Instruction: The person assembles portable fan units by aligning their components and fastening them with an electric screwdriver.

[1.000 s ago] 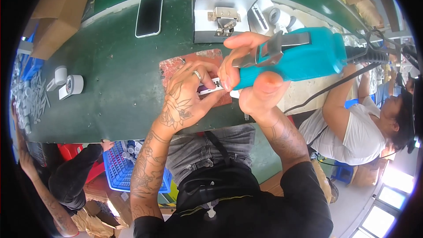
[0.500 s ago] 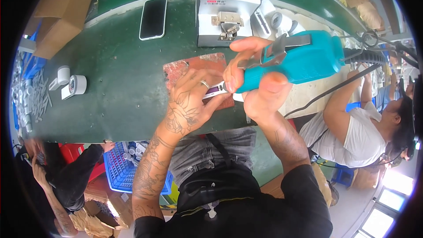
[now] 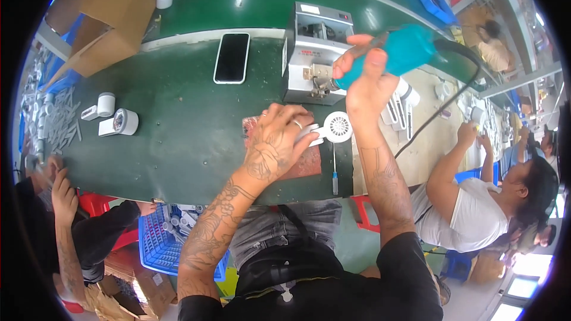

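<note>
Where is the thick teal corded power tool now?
In the head view, the thick teal corded power tool is upper right of centre, in the right hand, its nose by the boxy silver metal machine.

Your driver (image 3: 410, 50) is teal; your left hand (image 3: 272, 142) shows dark line tattoos (image 3: 262, 165); mat (image 3: 306, 165) red; fan (image 3: 338, 127) white; far phone (image 3: 232, 57) black, white-edged.

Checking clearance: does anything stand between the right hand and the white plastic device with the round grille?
Nothing visible stands between the right hand and the white round-grilled device. Its handle is partly covered by the left hand, over the reddish rectangular board.
</note>
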Tool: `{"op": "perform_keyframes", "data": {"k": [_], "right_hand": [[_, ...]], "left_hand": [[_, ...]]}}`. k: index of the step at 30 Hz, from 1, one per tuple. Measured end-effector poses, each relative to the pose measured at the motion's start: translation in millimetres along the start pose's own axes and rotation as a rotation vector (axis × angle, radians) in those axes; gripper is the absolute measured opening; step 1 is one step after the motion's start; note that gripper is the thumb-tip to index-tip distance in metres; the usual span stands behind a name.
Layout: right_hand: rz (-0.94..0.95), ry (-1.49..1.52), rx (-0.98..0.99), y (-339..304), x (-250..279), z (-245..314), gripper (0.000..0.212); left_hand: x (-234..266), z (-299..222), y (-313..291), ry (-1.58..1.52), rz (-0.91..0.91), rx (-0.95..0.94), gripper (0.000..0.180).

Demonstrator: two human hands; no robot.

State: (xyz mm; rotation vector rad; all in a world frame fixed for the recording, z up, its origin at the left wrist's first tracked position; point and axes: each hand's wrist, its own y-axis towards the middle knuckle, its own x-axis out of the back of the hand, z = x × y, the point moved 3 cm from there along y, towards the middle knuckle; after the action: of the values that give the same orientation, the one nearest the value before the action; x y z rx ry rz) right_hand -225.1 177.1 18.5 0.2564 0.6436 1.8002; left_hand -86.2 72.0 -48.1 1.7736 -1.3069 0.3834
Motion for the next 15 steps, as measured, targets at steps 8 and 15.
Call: {"op": "perform_keyframes", "data": {"k": [8,15], "right_hand": [[0.097,0.024,0.019,-2,-1,-28,0.047],[0.120,-0.022,-0.143,-17,-7,-11,0.051]], "left_hand": [[1,-1,-9,0.006,0.062,-0.027,0.042],[2,6,-11,-0.014,0.082,0.045,0.038]]}}
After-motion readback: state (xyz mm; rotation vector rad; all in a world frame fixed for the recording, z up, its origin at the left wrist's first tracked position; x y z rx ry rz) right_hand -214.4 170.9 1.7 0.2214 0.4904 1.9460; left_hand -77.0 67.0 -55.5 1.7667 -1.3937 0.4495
